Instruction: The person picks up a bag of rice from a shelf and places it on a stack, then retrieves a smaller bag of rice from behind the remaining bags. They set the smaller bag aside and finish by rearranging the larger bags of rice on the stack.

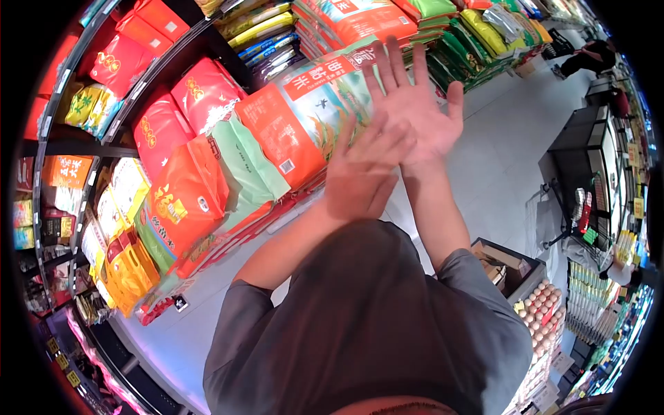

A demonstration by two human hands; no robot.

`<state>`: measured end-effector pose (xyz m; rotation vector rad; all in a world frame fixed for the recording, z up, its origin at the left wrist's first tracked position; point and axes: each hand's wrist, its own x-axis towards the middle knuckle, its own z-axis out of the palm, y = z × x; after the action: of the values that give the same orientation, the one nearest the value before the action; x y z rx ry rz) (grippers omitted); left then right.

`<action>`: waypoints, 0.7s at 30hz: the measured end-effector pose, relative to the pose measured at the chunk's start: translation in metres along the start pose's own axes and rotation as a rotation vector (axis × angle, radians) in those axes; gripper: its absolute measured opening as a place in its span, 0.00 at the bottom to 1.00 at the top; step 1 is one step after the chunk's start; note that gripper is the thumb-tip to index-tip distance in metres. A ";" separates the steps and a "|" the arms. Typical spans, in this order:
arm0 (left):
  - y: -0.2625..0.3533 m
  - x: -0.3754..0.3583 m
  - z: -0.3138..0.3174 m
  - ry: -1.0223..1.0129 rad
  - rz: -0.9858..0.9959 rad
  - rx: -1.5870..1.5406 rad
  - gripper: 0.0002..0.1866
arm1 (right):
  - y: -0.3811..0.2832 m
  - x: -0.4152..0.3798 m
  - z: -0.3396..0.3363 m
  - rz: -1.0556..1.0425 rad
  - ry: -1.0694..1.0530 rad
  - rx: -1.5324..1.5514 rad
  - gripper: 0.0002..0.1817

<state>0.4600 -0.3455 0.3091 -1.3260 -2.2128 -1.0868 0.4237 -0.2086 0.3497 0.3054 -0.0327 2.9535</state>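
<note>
My right hand [415,114] is held up with the palm towards me, fingers spread and nothing in it. Slightly lower and to its left, my left hand [363,169] is blurred by motion, its fingers stretched out and overlapping the right palm's edge in this view. Beyond both hands lies a large orange and light-blue rice bag [283,128], partly covered by them. A pale green bag [242,162] and an orange rice bag [187,194] with gold lettering lie to its left on the same low display.
Shelves with red bags [155,131] rise on the left. More stacked rice bags [360,21] stand at the far end. Grey floor [484,152] runs along the right, with a black shopping cart [588,152], egg trays [539,311] and a person [591,55] farther off.
</note>
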 end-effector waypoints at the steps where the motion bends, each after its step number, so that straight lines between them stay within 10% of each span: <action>1: -0.007 0.012 -0.006 0.039 -0.025 0.019 0.26 | 0.004 0.003 0.002 0.047 -0.001 0.007 0.41; 8: -0.079 0.055 -0.012 0.213 -0.161 -0.191 0.29 | 0.035 0.025 0.012 0.114 0.020 -0.094 0.36; 10: -0.067 0.070 -0.014 0.584 -0.200 -1.441 0.31 | 0.057 0.028 0.011 0.076 0.031 -0.119 0.39; 15: -0.122 0.071 -0.025 0.812 -0.181 -2.488 0.35 | 0.078 0.043 0.006 0.039 -0.023 -0.204 0.38; 21: -0.138 0.084 -0.028 0.884 -0.266 -2.101 0.35 | 0.069 0.066 -0.016 0.003 -0.124 -0.409 0.37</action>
<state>0.2969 -0.3539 0.3197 -0.3906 0.0331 -3.2920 0.3454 -0.2651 0.3476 0.4239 -0.6413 2.8339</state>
